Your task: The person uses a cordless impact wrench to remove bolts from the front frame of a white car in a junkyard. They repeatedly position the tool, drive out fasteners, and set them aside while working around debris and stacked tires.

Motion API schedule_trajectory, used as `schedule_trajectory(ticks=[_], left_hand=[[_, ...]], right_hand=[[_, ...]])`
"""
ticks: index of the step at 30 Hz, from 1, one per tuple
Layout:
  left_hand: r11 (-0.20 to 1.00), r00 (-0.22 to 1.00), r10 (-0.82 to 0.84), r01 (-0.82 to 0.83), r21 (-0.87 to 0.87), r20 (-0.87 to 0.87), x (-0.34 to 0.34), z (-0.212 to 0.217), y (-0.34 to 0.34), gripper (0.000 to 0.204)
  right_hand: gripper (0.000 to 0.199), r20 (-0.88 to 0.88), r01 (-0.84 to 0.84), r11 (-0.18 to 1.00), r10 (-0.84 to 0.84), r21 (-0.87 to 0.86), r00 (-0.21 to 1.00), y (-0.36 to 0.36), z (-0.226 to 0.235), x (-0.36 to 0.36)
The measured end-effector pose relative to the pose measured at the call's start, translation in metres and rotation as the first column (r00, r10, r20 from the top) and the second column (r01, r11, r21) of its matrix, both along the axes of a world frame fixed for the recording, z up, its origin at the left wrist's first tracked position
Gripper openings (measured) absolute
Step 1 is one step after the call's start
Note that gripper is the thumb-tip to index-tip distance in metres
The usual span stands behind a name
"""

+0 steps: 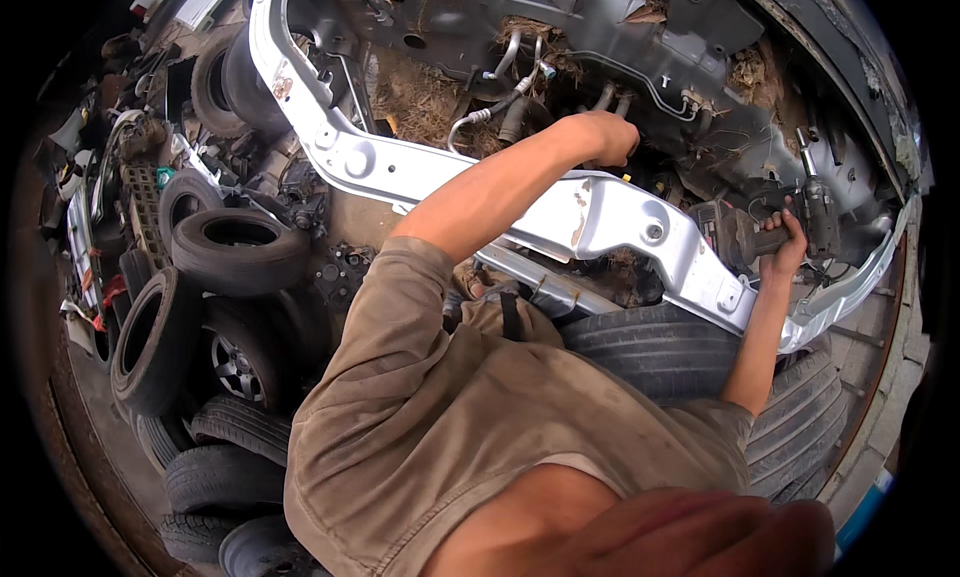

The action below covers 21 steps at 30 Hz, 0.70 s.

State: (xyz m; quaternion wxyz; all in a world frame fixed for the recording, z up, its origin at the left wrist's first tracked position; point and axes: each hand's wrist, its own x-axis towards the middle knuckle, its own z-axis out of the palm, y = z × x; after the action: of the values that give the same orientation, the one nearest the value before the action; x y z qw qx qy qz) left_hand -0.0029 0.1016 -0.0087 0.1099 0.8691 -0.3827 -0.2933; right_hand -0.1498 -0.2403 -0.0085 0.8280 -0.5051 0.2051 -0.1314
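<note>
My left hand [603, 139] reaches over a silver metal crossmember [430, 174] into the engine bay of a car. Its fingers curl downward into a closed shape, and whatever they hold is hidden below. Pipe ends [607, 99] and a hose with metal fittings [480, 114] are close by. At the right, my right hand [785, 242] wraps round the handle of a cordless impact wrench [820, 217]. A long socket shaft [805, 152] points up from its head, and the dark battery block [725, 232] is on the other side of my hand, behind the crossmember.
Large tyres [650, 352] lie under the crossmember against my body. More tyres [240, 239] pile up at the left beside scrap parts [130, 177]. Dry grass and dirt [425, 87] fill parts of the bay. A curved body edge [850, 292] bounds the right.
</note>
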Motion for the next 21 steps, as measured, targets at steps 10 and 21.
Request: schedule_trajectory(ticks=[10,21], left_hand=[[0.999,0.999,0.017,-0.015,-0.038,0.034,-0.014,0.027,0.002,0.025],[0.983,0.991,0.021,0.004,-0.182,0.135,-0.009,0.019,0.001,0.026]], right_hand=[[0.035,0.066,0.043,0.994,-0.036,-0.098,0.997,-0.013,-0.011,-0.006],[0.029,0.12,0.059,0.972,-0.032,-0.226,0.992,-0.011,-0.013,-0.002]])
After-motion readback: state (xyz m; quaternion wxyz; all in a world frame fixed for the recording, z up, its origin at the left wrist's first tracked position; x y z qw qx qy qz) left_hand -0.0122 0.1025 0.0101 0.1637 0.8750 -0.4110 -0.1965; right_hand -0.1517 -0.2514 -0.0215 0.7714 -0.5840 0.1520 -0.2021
